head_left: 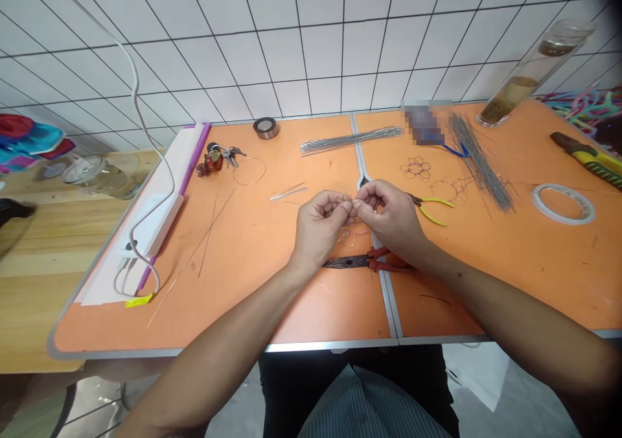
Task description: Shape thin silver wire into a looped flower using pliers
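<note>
My left hand (pixel 321 223) and my right hand (pixel 386 216) meet above the orange table (pixel 253 282), their fingertips pinching a small piece of thin wire (pixel 346 203). Below my wrists lie red-handled pliers (pixel 367 261), partly hidden by my right hand. Yellow-handled wire cutters (pixel 430 208) lie just beyond my right hand, their jaws hidden under it. Some small, loose wire loops (pixel 350 236) rest beneath my hands. A wire flower (pixel 415 168) lies farther right.
Bundles of straight wire (pixel 347 140) (pixel 481 162) lie along the back. Keys (pixel 218 159), a wire ring (pixel 249 171), a dark tape roll (pixel 265 127), white tape (pixel 564 203), a glass jar (pixel 534 75) and a white power strip (pixel 150 224) surround the work area.
</note>
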`<state>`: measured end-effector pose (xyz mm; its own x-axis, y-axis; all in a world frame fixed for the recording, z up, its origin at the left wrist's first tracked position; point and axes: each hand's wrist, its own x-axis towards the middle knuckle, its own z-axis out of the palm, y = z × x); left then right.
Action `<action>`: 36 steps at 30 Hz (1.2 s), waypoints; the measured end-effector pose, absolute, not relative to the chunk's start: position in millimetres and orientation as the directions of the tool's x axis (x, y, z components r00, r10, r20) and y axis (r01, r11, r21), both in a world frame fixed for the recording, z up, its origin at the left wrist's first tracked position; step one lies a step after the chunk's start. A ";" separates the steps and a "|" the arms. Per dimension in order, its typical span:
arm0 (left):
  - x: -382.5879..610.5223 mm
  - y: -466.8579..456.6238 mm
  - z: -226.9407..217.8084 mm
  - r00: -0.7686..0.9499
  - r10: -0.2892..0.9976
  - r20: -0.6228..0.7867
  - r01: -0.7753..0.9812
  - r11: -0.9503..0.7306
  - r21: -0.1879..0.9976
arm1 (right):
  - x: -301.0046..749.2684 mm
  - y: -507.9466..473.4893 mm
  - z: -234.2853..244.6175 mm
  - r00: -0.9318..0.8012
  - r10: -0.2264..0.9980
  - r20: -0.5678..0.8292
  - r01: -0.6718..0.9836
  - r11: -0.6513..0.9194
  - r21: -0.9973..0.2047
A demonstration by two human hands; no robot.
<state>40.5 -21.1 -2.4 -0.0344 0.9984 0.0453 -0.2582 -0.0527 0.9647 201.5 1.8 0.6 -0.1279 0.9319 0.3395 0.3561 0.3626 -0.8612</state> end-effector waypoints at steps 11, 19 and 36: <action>41.5 -21.1 -3.3 -0.037 0.999 0.023 -0.255 -0.031 0.966 | 201.9 2.9 1.5 -0.167 0.926 0.339 0.378 0.377 -0.846; 41.5 -22.0 -1.2 -0.029 0.999 0.027 -0.249 -0.034 0.968 | 202.1 2.1 0.2 -0.181 0.927 0.328 0.367 0.373 -0.852; 40.2 -20.5 -4.2 0.001 1.000 0.010 -0.263 -0.009 0.965 | 203.5 3.2 4.7 -0.219 0.891 0.397 0.406 0.453 -0.794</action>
<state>40.2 -20.5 -4.2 0.0009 1.0000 0.0098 -0.2629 -0.0092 0.9648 203.5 3.2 4.7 -0.2194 0.8913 0.3967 0.4056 0.4531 -0.7938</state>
